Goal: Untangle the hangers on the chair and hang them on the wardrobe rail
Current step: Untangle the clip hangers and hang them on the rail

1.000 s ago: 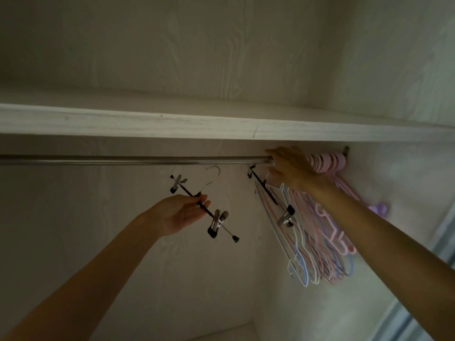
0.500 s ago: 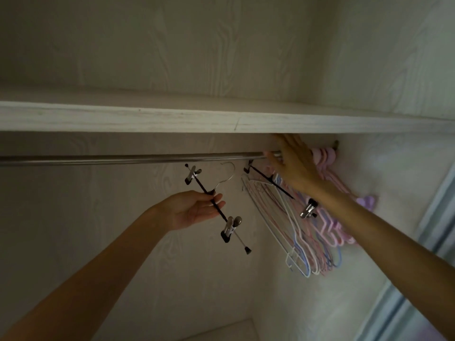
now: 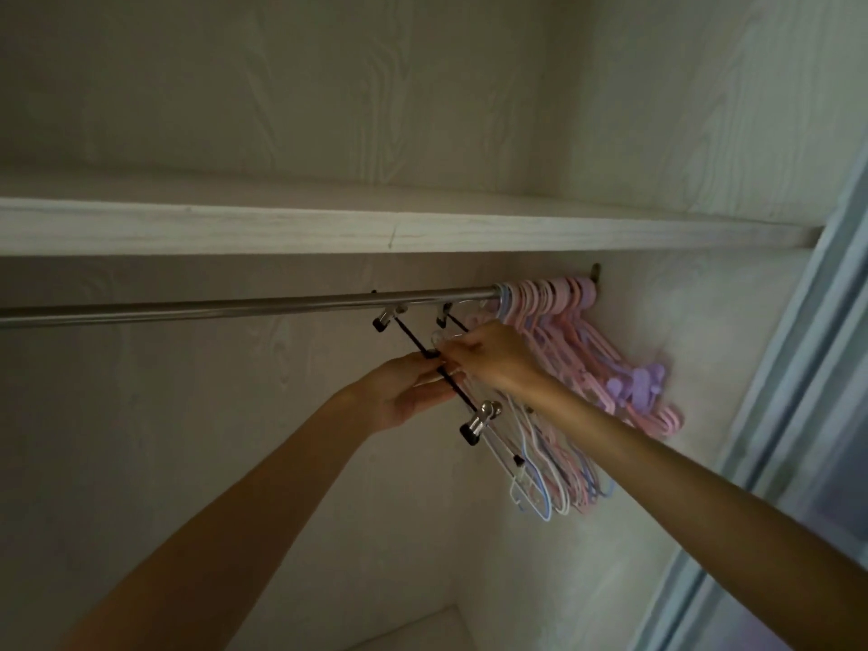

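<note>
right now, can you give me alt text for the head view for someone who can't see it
Two bare arms reach up into a pale wardrobe, where the left hand and right hand together hold a black clip hanger just under the metal rail. Pink, blue and white hangers crowd the rail's right end, below a shelf.

Pink, blue and white hangers (image 3: 559, 350) on a silver rail (image 3: 235, 306).

I see a smooth, shiny metal rail (image 3: 244, 306) under a matt shelf (image 3: 422, 237) with pale wood grain. My clip hanger (image 3: 434, 375) looks like a black bar with glossy metal clips, and the bunched hangers (image 3: 563, 350) look like smooth pink, blue and white plastic.
</note>
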Motion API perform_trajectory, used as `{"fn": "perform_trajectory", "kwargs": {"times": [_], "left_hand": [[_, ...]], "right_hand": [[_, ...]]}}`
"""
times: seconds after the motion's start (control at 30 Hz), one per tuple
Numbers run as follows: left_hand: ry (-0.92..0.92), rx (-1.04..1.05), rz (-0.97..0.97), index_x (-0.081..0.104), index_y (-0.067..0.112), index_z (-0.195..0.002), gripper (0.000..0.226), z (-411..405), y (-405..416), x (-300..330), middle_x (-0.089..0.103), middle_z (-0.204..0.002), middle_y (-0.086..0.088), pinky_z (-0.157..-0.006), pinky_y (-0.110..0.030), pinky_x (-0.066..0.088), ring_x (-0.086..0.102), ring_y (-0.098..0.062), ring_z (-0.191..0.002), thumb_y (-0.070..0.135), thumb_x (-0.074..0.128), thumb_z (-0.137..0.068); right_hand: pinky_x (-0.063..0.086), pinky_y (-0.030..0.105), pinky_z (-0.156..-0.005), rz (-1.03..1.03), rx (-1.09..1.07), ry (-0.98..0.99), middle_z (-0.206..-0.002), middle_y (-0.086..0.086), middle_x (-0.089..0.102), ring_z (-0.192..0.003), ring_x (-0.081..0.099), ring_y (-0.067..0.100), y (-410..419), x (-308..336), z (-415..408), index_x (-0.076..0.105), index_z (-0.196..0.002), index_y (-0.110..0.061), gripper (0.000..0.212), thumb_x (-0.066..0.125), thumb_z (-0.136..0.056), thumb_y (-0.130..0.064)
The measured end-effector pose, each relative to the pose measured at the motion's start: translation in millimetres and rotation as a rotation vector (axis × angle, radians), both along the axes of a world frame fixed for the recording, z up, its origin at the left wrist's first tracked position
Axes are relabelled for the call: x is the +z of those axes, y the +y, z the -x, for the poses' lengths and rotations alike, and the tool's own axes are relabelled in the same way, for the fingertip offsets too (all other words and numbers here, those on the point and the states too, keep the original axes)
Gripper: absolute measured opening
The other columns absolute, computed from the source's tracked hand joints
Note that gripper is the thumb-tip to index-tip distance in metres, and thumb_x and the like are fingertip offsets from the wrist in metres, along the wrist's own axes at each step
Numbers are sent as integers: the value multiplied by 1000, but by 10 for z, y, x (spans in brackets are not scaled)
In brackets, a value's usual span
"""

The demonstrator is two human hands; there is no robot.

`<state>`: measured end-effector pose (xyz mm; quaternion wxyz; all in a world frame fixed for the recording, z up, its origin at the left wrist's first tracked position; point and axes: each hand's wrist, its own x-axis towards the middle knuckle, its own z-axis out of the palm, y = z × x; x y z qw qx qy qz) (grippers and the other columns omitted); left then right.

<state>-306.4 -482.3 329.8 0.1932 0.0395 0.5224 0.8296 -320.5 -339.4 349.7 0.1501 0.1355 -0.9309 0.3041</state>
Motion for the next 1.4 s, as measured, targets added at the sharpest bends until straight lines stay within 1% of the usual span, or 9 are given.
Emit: {"fn": "perform_trajectory", "kwargs": {"times": [0.23, 0.4, 0.63, 0.77, 0.87, 1.0, 1.1, 1.27, 1.4], "left_hand": [[8, 78, -115, 57, 9, -86, 18, 268, 307, 80, 61, -82, -4, -75, -27, 57, 64, -12, -71, 7, 44, -98], [-102, 154, -205, 54, 5, -76, 26, 489, 263, 22, 64, -56, -3, -82, -34, 52, 63, -14, -62, 7, 42, -99], [-70, 109, -30, 57, 4, -82, 22, 514, 176, -148, 64, -87, -9, -94, -34, 48, 68, -15, -72, 10, 43, -98], [46, 99, 540, 52, -4, -121, 33, 438, -1, 11, 59, -123, -15, -83, -35, 51, 60, -28, -112, 16, 52, -96], [380, 293, 847, 60, 4, -118, 28, 414, -237, 213, 69, -96, -4, -61, -25, 51, 68, -18, -82, 16, 54, -93], [1055, 834, 1354, 61, 20, -118, 28, 339, -372, 398, 67, -112, 1, -88, -27, 46, 62, -17, -102, 26, 50, -94], [1131, 732, 1687, 47, 19, -135, 41, 402, -349, 304, 53, -133, -3, -110, -36, 27, 47, -22, -125, 31, 46, -95], [1207, 801, 1761, 57, 12, -127, 49, 439, -390, 94, 67, -110, -8, -98, -41, 43, 63, -28, -98, 12, 67, -79], [1193, 762, 1778, 50, 14, -134, 47, 445, -378, 101, 62, -120, -6, -100, -40, 38, 58, -27, -106, 19, 58, -87]], "right_hand": [[32, 25, -50, 130, -171, 11, -50, 0, 46, -49, 48, 16, 116, 200, 237, 43, -52, -15, 52, 40, -96, -42], [43, 33, -68, 28, -154, 38, -88, 9, 61, -83, 60, 26, 146, 244, 400, 58, -99, -6, 33, 38, -98, -33], [46, 29, -69, -108, -26, 78, -97, 9, 69, -87, 65, 23, 145, 156, 471, 64, -104, -9, 28, 44, -97, -28], [51, 32, -74, -150, -34, 193, -96, 0, 70, -87, 64, 17, 240, 224, 474, 65, -99, -16, 19, 49, -93, -23], [49, 30, -74, -155, -47, 412, -100, 3, 69, -90, 65, 20, 268, 339, 500, 62, -101, -12, 22, 51, -94, -29], [43, 39, -99, -373, 181, 467, -124, 8, 60, -113, 55, 23, 96, 298, 709, 49, -131, -14, 41, 48, -95, -33], [24, 40, -112, -527, 162, 370, -132, 7, 54, -124, 46, 24, 52, 169, 864, 41, -139, -17, 46, 47, -96, -29], [26, 36, -104, -541, 135, 468, -126, 5, 57, -118, 48, 24, 292, 175, 893, 51, -130, -16, 41, 52, -92, -30], [28, 36, -100, -569, 91, 441, -124, 4, 57, -116, 48, 25, 527, 221, 922, 55, -125, -18, 50, 51, -83, -44]]}}
